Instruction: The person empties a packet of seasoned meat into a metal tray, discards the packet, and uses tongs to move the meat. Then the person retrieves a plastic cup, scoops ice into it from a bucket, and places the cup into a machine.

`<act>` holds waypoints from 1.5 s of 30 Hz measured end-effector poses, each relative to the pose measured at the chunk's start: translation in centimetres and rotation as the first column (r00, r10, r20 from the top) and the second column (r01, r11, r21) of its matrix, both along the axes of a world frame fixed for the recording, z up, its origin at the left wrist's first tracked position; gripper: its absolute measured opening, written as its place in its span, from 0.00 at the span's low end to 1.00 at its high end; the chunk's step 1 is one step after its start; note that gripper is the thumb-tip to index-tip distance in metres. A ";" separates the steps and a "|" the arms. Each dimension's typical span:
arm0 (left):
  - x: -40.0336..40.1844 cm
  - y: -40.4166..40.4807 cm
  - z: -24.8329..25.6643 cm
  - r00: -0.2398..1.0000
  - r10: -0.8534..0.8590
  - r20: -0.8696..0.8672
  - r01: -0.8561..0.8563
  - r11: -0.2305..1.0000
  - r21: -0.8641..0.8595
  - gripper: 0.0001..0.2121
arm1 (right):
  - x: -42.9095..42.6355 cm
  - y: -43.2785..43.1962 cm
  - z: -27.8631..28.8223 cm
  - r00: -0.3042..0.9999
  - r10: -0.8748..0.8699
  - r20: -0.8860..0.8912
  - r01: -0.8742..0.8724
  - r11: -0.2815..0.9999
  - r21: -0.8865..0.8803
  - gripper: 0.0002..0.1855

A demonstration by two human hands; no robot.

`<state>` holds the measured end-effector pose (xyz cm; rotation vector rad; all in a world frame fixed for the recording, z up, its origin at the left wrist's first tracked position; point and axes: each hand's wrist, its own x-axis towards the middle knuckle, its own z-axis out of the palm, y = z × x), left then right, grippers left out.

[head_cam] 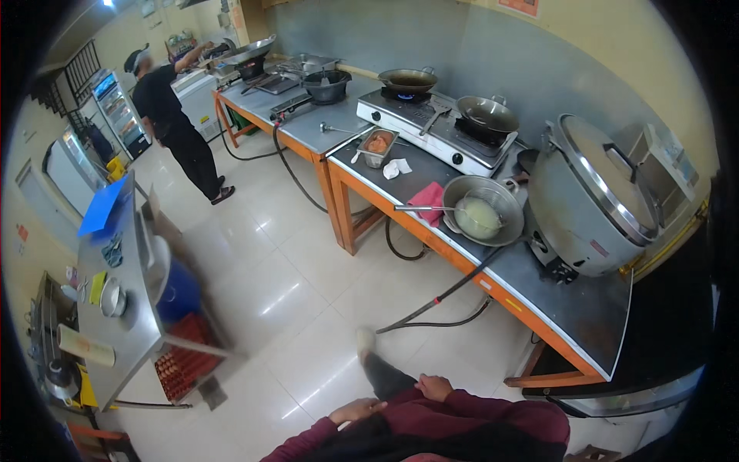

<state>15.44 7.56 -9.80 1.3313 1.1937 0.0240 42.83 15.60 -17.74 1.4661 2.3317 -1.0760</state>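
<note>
My left hand hangs low by my waist, its fingers bent inward, and whatever its palm side may hold is hidden. My right hand is curled in front of my maroon top, with no object showing in it. Both hands are apart from the worktable ahead on the right. On that table a wok contains pale liquid, and a wire skimmer lies across it. Beside it are a pink cloth, a large rice cooker and a two-burner gas stove.
A lit burner heats one wok; another wok sits on the second burner. Gas hoses hang toward the floor. At left stands a steel table above red egg trays and a blue bin. A co-worker stands farther back.
</note>
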 end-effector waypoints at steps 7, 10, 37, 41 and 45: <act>-11.3 15.3 -1.7 0.906 0.055 -0.419 -0.083 0.995 -0.047 0.30 | -15.9 19.2 -2.7 0.977 -0.166 -0.132 0.192 0.958 0.212 0.13; -14.1 22.4 6.7 0.970 0.113 -0.217 -0.092 0.991 0.101 0.25 | -18.5 26.1 -2.9 0.978 -0.170 -0.119 0.187 0.971 0.148 0.11; -29.4 82.5 4.6 0.981 0.175 -0.082 0.032 0.272 0.962 0.07 | -31.4 61.0 14.9 -0.080 -0.808 -0.584 0.979 0.045 -0.197 0.16; -29.1 83.6 2.8 0.967 0.039 -0.251 0.211 0.423 0.881 0.09 | -34.3 60.9 13.1 -0.331 -0.682 -0.653 0.915 -0.063 -0.398 0.16; -28.1 83.6 3.7 0.992 0.102 -0.070 -0.003 0.581 0.814 0.09 | -34.6 61.8 12.8 -0.424 -0.602 -0.677 0.868 -0.055 -0.494 0.16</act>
